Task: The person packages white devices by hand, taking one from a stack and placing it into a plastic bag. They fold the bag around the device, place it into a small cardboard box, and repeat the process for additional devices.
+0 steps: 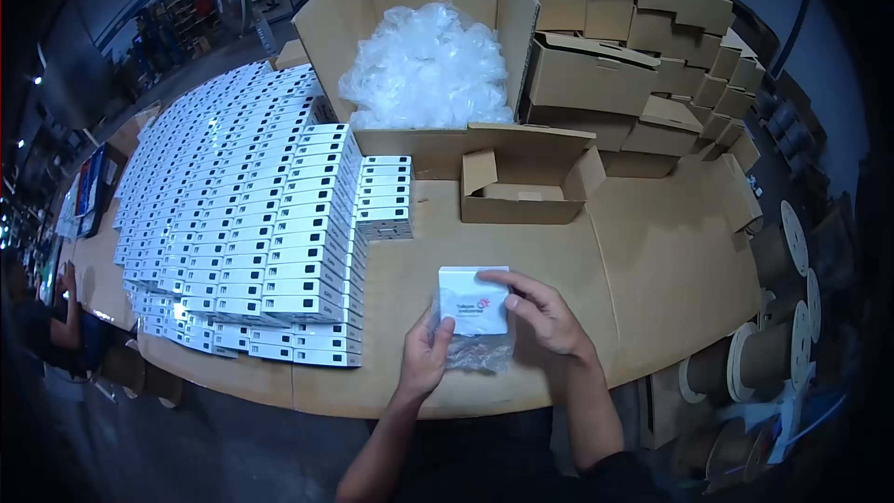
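A flat white square piece (472,305) with dark lettering and a small red logo is held above the table's near middle. The lower part of a clear plastic bag (480,354) hangs crumpled beneath it. My left hand (427,356) is closed on the left side of the piece and its bag, thumb on the front. At the upper right, my right hand (549,315) has its index finger along the top edge and its thumb against the right side. Its other fingers are partly hidden.
Many stacked white boxes (307,214) cover the table's left. An open cardboard box (521,210) stands ahead, before a large carton (326,28) of clear plastic bags (428,70). Brown cartons (591,74) pile up behind right. Spools (773,354) stand at right; another person's arm (65,317) shows far left.
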A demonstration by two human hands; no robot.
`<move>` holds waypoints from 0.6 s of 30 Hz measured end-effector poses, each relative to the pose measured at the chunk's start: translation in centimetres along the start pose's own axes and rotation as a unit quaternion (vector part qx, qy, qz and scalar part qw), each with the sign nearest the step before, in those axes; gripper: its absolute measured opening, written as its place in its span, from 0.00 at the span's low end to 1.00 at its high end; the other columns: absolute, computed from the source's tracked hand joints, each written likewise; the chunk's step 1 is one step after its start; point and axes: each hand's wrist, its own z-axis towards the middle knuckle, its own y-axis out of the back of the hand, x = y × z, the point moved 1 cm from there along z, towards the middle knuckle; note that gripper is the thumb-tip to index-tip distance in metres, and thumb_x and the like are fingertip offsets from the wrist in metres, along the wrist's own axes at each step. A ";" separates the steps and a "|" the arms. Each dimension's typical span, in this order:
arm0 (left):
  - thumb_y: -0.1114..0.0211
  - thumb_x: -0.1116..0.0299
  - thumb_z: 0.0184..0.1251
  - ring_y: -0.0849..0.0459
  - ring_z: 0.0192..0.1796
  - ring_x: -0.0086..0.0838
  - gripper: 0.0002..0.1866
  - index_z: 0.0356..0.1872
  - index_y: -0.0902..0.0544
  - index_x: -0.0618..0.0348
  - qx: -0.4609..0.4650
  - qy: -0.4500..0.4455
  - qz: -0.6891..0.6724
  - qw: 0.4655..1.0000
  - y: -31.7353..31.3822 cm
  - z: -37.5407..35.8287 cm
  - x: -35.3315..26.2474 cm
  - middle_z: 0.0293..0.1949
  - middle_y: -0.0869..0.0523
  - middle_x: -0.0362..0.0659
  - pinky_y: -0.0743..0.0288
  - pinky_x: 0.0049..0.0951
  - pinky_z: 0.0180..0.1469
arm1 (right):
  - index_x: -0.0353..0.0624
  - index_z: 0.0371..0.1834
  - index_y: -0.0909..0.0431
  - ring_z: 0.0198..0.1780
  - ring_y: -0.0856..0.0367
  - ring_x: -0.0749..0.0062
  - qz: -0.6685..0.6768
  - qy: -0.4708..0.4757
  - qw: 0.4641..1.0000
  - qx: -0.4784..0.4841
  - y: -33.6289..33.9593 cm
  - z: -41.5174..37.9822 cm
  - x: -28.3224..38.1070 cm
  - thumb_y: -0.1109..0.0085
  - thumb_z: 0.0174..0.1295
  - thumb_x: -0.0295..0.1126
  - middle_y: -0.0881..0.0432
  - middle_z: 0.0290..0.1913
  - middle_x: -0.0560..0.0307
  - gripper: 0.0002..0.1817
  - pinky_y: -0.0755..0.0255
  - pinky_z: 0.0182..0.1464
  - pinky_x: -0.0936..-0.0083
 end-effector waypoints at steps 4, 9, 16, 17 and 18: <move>0.50 0.63 0.89 0.19 0.59 0.25 0.22 0.69 0.24 0.71 -0.047 -0.057 0.023 0.997 0.3 0.4 0.6 0.56 0.14 0.46 0.26 0.30 0.65 | 0.35 0.70 0.28 0.54 0.18 0.76 0.161 -0.051 0.977 -0.132 -0.8 -1.7 -2.8 0.39 0.73 0.21 0.15 0.53 0.53 0.23 0.24 0.60 0.78; 0.54 0.60 0.90 0.19 0.62 0.28 0.25 0.70 0.25 0.72 -0.037 -0.068 0.116 0.990 0.7 1.1 -0.1 0.59 0.14 0.50 0.27 0.32 0.67 | 0.34 0.54 0.20 0.44 0.18 0.82 0.174 -0.062 0.958 -0.217 -1.6 -2.9 -4.9 0.36 0.74 0.23 0.14 0.44 0.60 0.09 0.24 0.51 0.84; 0.55 0.59 0.90 0.23 0.72 0.36 0.28 0.76 0.31 0.72 0.008 -0.137 0.185 0.973 -0.4 1.5 -2.0 0.69 0.19 0.57 0.34 0.35 0.75 | 0.34 0.53 0.22 0.45 0.21 0.84 0.110 0.033 0.975 -0.191 -0.9 -2.7 -4.4 0.44 0.80 0.27 0.17 0.44 0.62 0.07 0.27 0.52 0.85; 0.55 0.59 0.90 0.24 0.73 0.37 0.28 0.77 0.32 0.72 0.003 -0.158 0.190 0.969 -0.9 1.7 -2.3 0.70 0.20 0.57 0.35 0.35 0.76 | 0.35 0.53 0.23 0.45 0.22 0.84 0.140 0.037 0.973 -0.183 -0.8 -2.6 -4.6 0.45 0.80 0.27 0.17 0.45 0.62 0.07 0.27 0.52 0.84; 0.56 0.57 0.90 0.25 0.73 0.36 0.29 0.78 0.33 0.71 0.029 -0.176 0.224 0.958 -0.7 2.1 -2.4 0.70 0.21 0.56 0.36 0.35 0.76 | 0.35 0.53 0.24 0.45 0.22 0.84 0.170 0.041 0.969 -0.174 -0.8 -2.4 -4.9 0.45 0.81 0.28 0.17 0.45 0.62 0.07 0.27 0.53 0.84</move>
